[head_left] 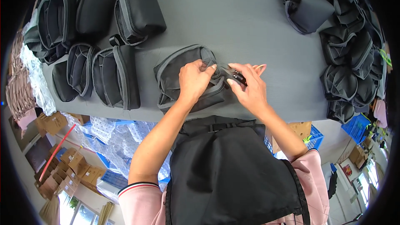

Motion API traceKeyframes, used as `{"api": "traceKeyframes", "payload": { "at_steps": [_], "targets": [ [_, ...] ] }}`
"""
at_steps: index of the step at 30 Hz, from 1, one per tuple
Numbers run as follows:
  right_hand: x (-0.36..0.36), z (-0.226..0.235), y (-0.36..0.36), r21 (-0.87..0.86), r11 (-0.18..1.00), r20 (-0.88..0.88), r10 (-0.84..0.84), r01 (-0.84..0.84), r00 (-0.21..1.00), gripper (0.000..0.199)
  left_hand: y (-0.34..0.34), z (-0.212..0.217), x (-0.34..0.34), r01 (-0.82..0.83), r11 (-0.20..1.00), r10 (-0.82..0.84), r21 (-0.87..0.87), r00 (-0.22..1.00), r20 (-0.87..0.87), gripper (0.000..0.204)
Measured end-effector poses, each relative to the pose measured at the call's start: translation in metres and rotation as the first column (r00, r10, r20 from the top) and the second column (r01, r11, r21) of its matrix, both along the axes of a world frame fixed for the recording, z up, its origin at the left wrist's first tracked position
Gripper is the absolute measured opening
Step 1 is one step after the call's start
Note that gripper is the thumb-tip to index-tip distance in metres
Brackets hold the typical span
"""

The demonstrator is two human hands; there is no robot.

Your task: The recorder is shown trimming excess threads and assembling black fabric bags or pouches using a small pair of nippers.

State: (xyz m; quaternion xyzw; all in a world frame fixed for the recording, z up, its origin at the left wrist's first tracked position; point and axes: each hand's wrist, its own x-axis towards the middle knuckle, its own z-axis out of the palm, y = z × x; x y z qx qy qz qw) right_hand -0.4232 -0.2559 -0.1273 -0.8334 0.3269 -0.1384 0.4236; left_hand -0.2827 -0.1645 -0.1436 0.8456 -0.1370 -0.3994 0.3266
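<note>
A black fabric pouch (171, 71) with grey edging lies unzipped on the table right in front of me. My left hand (194, 82) is closed on its right-hand rim, thumb and fingers pinching the edge near the zipper end. What exactly sits between those fingertips is too small to make out. In my right hand (252, 90) is a small pair of thread snips (239, 77) with dark handles. Its pointed metal tip reaches left, close to the pinched edge. The ring and little fingers of that hand stretch out to the right.
Several black pouches (143, 6) stand at the left of the grey table (233, 12). More pouches (341, 81), some collapsed, are heaped along the right edge. Below the near edge are blue crates (317, 137) and bubble wrap (110, 131). A black apron (233, 171) covers my front.
</note>
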Motion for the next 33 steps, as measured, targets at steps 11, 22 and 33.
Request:
{"api": "traceKeyframes", "payload": {
  "at_steps": [11,22,33],
  "targets": [
    [-0.011,-0.011,-0.030,-0.444,0.804,-0.064,0.413,-0.396,0.909,0.030,-0.010,0.013,-0.001,0.093,0.989,-0.100,0.116,0.993,0.056,0.032],
    [-0.006,-0.011,-0.026,-0.431,0.814,-0.048,0.410,-0.389,0.911,0.031,-0.010,0.010,-0.001,0.093,0.993,-0.100,0.072,0.990,0.100,0.030],
    [-0.009,-0.013,-0.020,-0.464,0.803,-0.064,0.390,-0.374,0.918,0.033,-0.011,0.011,-0.001,0.086,0.993,-0.093,0.079,0.992,0.082,0.030]
  ]
}}
